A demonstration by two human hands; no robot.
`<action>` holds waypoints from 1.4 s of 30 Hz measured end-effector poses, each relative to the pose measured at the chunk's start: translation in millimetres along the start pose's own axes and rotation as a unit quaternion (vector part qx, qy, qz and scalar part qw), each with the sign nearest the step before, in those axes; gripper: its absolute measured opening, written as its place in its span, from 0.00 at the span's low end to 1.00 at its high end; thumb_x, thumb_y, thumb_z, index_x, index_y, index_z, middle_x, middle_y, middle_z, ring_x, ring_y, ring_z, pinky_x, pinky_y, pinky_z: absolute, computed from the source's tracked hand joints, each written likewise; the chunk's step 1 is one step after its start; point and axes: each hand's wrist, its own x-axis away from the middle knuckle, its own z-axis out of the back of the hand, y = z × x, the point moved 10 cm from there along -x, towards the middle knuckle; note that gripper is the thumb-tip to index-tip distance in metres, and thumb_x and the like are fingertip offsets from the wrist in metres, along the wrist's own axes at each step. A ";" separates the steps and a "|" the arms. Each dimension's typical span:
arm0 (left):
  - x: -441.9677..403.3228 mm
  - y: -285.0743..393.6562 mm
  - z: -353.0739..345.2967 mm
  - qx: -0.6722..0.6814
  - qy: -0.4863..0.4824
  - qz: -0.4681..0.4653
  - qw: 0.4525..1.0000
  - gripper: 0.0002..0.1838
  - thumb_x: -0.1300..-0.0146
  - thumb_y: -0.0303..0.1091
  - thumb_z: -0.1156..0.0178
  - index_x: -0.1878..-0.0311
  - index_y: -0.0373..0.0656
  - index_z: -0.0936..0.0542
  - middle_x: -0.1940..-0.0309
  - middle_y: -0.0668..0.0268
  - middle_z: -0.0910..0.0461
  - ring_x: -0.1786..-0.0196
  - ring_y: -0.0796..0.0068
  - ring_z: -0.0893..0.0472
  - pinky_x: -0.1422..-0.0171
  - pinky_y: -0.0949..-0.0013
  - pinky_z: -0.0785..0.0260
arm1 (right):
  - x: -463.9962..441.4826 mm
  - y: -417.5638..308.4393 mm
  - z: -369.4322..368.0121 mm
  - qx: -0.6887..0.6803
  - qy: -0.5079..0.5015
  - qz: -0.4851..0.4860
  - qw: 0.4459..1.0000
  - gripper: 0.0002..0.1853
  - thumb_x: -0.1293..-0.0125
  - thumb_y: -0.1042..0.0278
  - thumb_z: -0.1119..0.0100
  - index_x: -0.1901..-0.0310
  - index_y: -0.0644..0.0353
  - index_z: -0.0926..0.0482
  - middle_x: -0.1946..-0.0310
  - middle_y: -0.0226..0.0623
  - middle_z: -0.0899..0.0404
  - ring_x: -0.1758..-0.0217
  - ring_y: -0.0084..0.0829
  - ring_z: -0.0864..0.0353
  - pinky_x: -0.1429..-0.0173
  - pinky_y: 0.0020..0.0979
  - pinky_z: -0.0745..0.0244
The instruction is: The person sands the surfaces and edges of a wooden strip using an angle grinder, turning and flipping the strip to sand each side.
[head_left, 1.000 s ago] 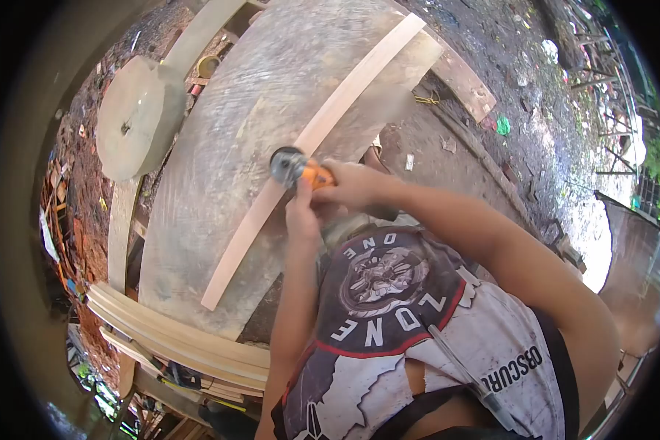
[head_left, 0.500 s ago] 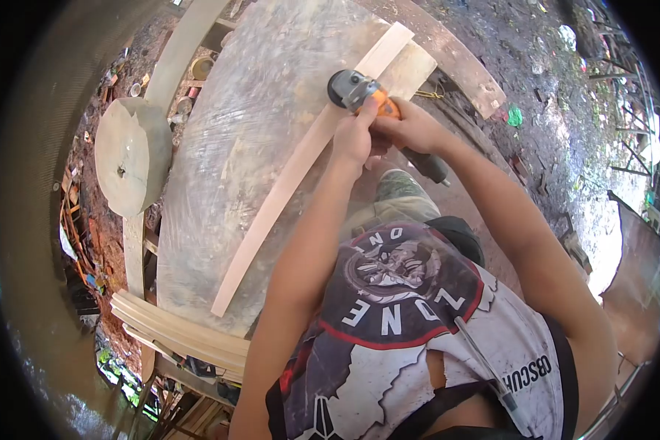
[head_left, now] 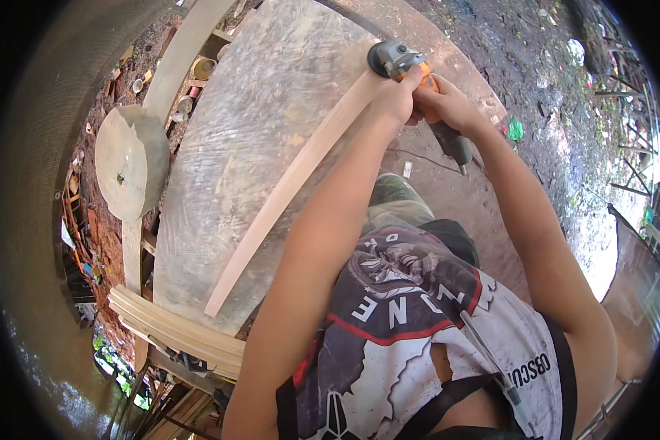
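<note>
An orange and grey angle grinder [head_left: 411, 64] is at the far end of a long, pale wooden strip [head_left: 293, 180], its round disc against the wood. My left hand [head_left: 397, 97] is wrapped round the grinder near its head. Behind it, my right hand [head_left: 451, 106] grips the orange body, with the dark rear end of the tool sticking out below. The strip lies lengthwise on a dusty grey worktop [head_left: 227, 139].
Left of the worktop stands a round wooden piece [head_left: 125, 165] on a plank. Stacked pale strips [head_left: 176, 330] lie at the lower left. A reddish board [head_left: 447, 55] runs along the far right edge. Littered ground surrounds the bench.
Both hands and the grinder have moved up and to the right along the strip, from its middle to its far end. The grip on the tool stays.
</note>
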 end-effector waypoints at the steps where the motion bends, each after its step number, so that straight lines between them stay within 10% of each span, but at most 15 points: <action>1: -0.9 4.1 -2.9 -0.011 0.000 0.000 1.000 0.34 0.28 0.65 0.40 0.55 0.34 0.16 0.68 0.58 0.15 0.76 0.69 0.17 0.73 0.65 0.23 | -0.7 3.3 1.4 0.000 0.000 0.000 1.000 0.21 0.29 0.49 0.36 0.46 0.58 0.21 0.63 0.26 0.19 0.65 0.18 0.22 0.61 0.26 0.26; 5: 10.0 -7.1 2.3 -0.022 0.019 -0.022 0.999 0.30 0.27 0.62 0.40 0.53 0.37 0.16 0.62 0.59 0.14 0.74 0.70 0.16 0.72 0.67 0.24 | 17.3 9.2 -19.3 -0.119 0.012 0.032 0.992 0.21 0.29 0.51 0.36 0.46 0.59 0.21 0.62 0.28 0.18 0.65 0.19 0.21 0.64 0.25 0.26; 11: 82.9 -62.9 53.8 0.047 0.031 0.042 0.997 0.33 0.26 0.64 0.44 0.42 0.40 0.18 0.55 0.61 0.15 0.65 0.68 0.14 0.66 0.68 0.22 | 45.3 29.2 -82.3 0.112 -0.003 -0.027 0.993 0.35 0.34 0.38 0.33 0.41 0.64 0.25 0.57 0.47 0.14 0.60 0.31 0.11 0.56 0.35 0.18; 15: 52.9 -50.8 34.4 -0.002 0.000 0.056 0.998 0.33 0.26 0.65 0.45 0.38 0.43 0.19 0.52 0.63 0.16 0.64 0.67 0.14 0.65 0.69 0.22 | 50.1 17.1 -61.1 0.026 -0.007 -0.119 0.993 0.31 0.33 0.44 0.33 0.41 0.63 0.24 0.57 0.43 0.14 0.60 0.28 0.12 0.57 0.32 0.19; 20: 7.6 -0.1 -14.0 -0.066 -0.026 -0.029 0.997 0.32 0.28 0.63 0.41 0.41 0.41 0.18 0.55 0.59 0.15 0.64 0.67 0.15 0.71 0.67 0.24 | 18.1 13.2 -8.6 -0.123 0.032 0.039 0.991 0.21 0.27 0.53 0.37 0.45 0.63 0.23 0.61 0.30 0.18 0.68 0.20 0.21 0.64 0.25 0.26; 26: -11.7 5.4 -24.3 -0.100 -0.061 -0.004 0.993 0.32 0.26 0.63 0.44 0.38 0.43 0.18 0.48 0.56 0.15 0.56 0.60 0.11 0.54 0.56 0.17 | 7.6 38.5 10.4 -0.152 0.091 -0.013 0.984 0.22 0.26 0.52 0.38 0.44 0.62 0.25 0.60 0.28 0.20 0.61 0.19 0.22 0.56 0.26 0.26; 42: 212.1 -154.0 158.8 0.148 0.078 -0.028 0.986 0.35 0.27 0.66 0.43 0.42 0.37 0.19 0.56 0.58 0.14 0.60 0.65 0.12 0.62 0.65 0.21 | 119.4 33.3 -263.0 0.055 -0.115 -0.012 0.992 0.22 0.26 0.55 0.37 0.40 0.63 0.27 0.61 0.29 0.19 0.65 0.19 0.22 0.61 0.26 0.24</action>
